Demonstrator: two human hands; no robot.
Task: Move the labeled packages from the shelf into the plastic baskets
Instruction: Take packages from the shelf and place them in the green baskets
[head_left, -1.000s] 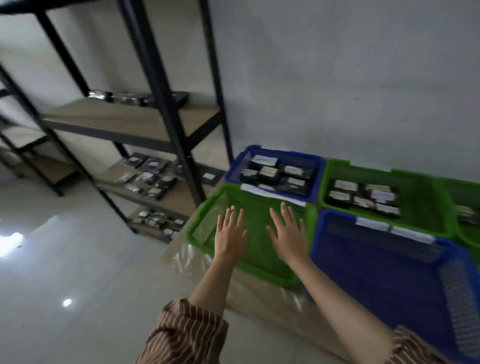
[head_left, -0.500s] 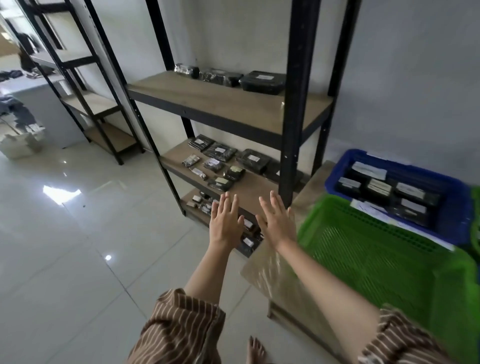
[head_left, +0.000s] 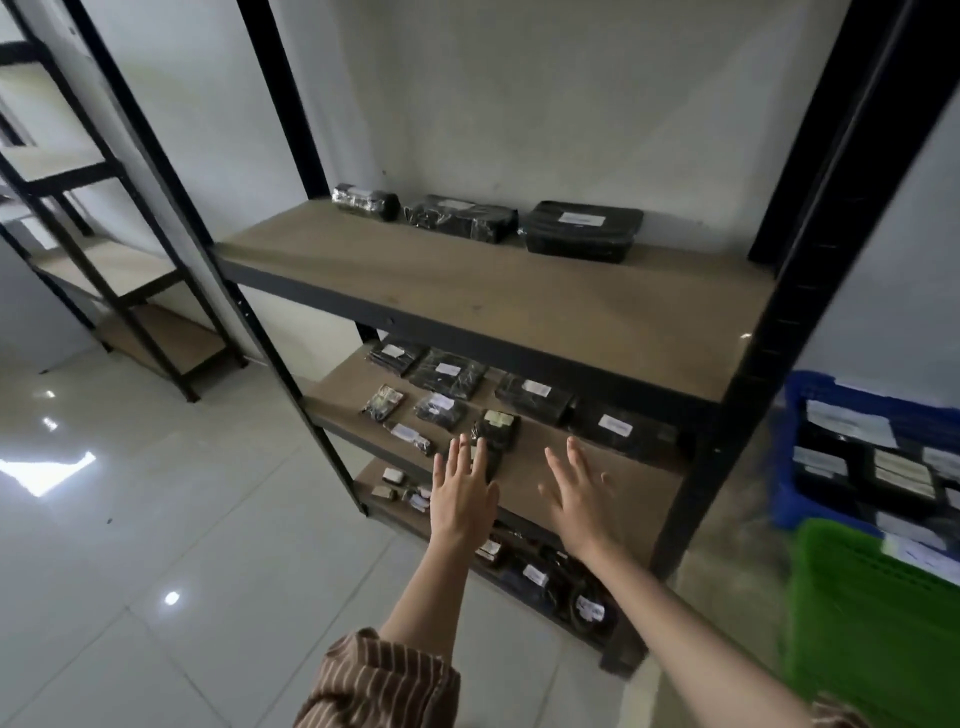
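Left hand: left hand (head_left: 462, 499) spread flat, fingers straight, holding nothing, reaching over the middle shelf's front edge.
Right hand: right hand (head_left: 579, 493) likewise spread and empty, just beside it.
Nearest risk: small packages (head_left: 496, 428) crowd right at the left fingertips; a fast sweep could knock neighbours off the middle shelf (head_left: 550, 467).
Grip risk: glossy wrap looks slippery; a two-handed scoop may drop one.
Far targets: top-shelf packages (head_left: 582, 231) sit against the wall, awkward reach.
Baskets: green basket (head_left: 872, 623) and blue basket (head_left: 810, 441) wait right, beyond the post; a carried load could clip it.
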